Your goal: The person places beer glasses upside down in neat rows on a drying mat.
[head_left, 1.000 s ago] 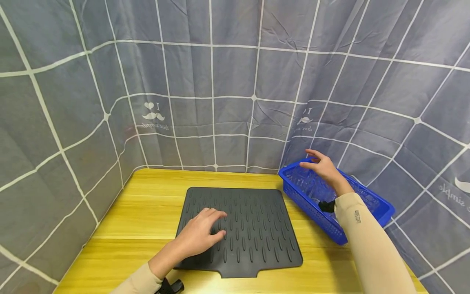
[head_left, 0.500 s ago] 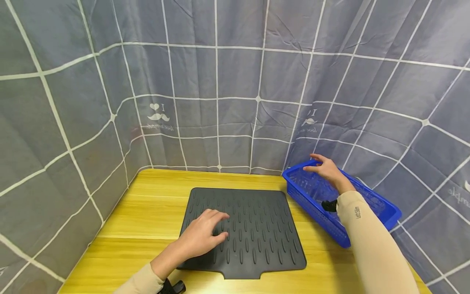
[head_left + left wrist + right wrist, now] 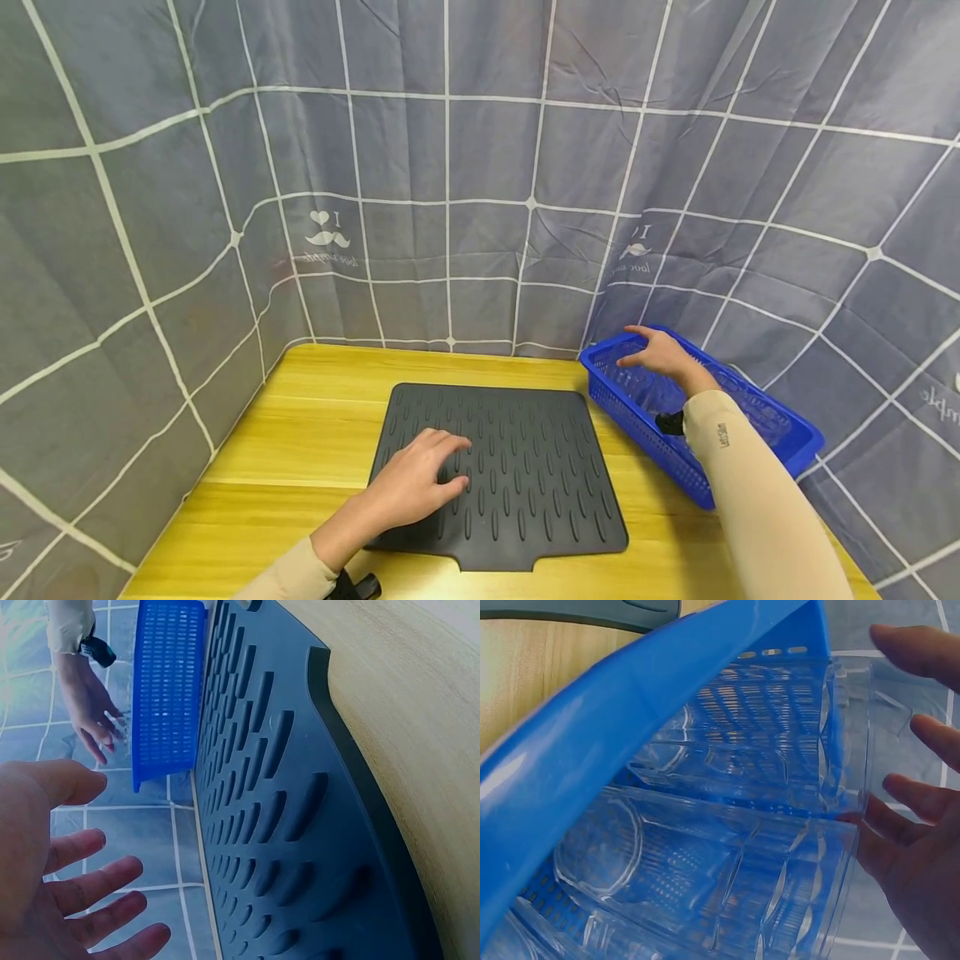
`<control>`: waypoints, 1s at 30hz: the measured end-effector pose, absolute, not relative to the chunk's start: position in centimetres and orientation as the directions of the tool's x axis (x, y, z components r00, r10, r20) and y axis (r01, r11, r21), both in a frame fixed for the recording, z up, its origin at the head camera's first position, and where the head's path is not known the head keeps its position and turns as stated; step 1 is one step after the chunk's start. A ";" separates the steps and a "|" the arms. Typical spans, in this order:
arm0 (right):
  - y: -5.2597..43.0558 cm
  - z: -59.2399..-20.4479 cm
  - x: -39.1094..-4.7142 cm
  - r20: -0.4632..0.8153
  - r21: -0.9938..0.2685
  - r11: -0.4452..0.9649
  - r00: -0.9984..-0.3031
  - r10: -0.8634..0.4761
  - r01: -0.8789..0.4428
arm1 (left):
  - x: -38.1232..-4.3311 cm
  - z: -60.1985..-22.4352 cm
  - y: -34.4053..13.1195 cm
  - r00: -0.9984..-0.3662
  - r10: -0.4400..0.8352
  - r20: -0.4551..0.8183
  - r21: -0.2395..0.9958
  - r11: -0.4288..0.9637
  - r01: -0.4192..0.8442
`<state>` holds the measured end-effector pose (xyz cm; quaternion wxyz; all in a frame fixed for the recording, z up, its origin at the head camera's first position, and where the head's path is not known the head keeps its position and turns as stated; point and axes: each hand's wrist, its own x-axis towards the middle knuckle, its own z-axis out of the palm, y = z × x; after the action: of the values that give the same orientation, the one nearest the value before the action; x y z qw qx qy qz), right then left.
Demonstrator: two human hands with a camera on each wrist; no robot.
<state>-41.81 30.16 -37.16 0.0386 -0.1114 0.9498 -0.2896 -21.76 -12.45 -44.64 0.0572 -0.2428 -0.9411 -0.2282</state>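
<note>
My left hand (image 3: 420,479) is held over the dark ribbed drying mat (image 3: 540,475), fingers spread and thumb apart, with nothing in it. A blue perforated basket (image 3: 652,446) stands at the right, holding several clear cups that lie on their sides. Over the far part of this basket is my right hand (image 3: 663,357), fingers loosely bent and empty. Seen from the right wrist, its fingers (image 3: 922,799) are right at the rims of an upper clear cup (image 3: 780,742) and a lower clear cup (image 3: 697,862).
The mat and basket stand on a yellow wood-grain table (image 3: 300,433). A grey curtain (image 3: 480,167) with white grid lines hangs close behind and along both sides. The basket's long wall (image 3: 169,690) rises just beyond the mat in the left wrist view.
My right hand has come down a little toward the cups in the basket. The left hand stays in about the same place over the mat, and the head view has shifted slightly.
</note>
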 end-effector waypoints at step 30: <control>30.0 -38.0 -42.0 0.015 -0.527 0.828 -0.976 -0.215 -0.191 | -21.6 -44.6 -12.3 -0.884 0.419 0.205 0.410 0.784 0.467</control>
<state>-41.95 30.00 -38.03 0.0224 -0.1063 0.9559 -0.2729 -21.62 -12.30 -44.61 0.0514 -0.2349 -0.9430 -0.2301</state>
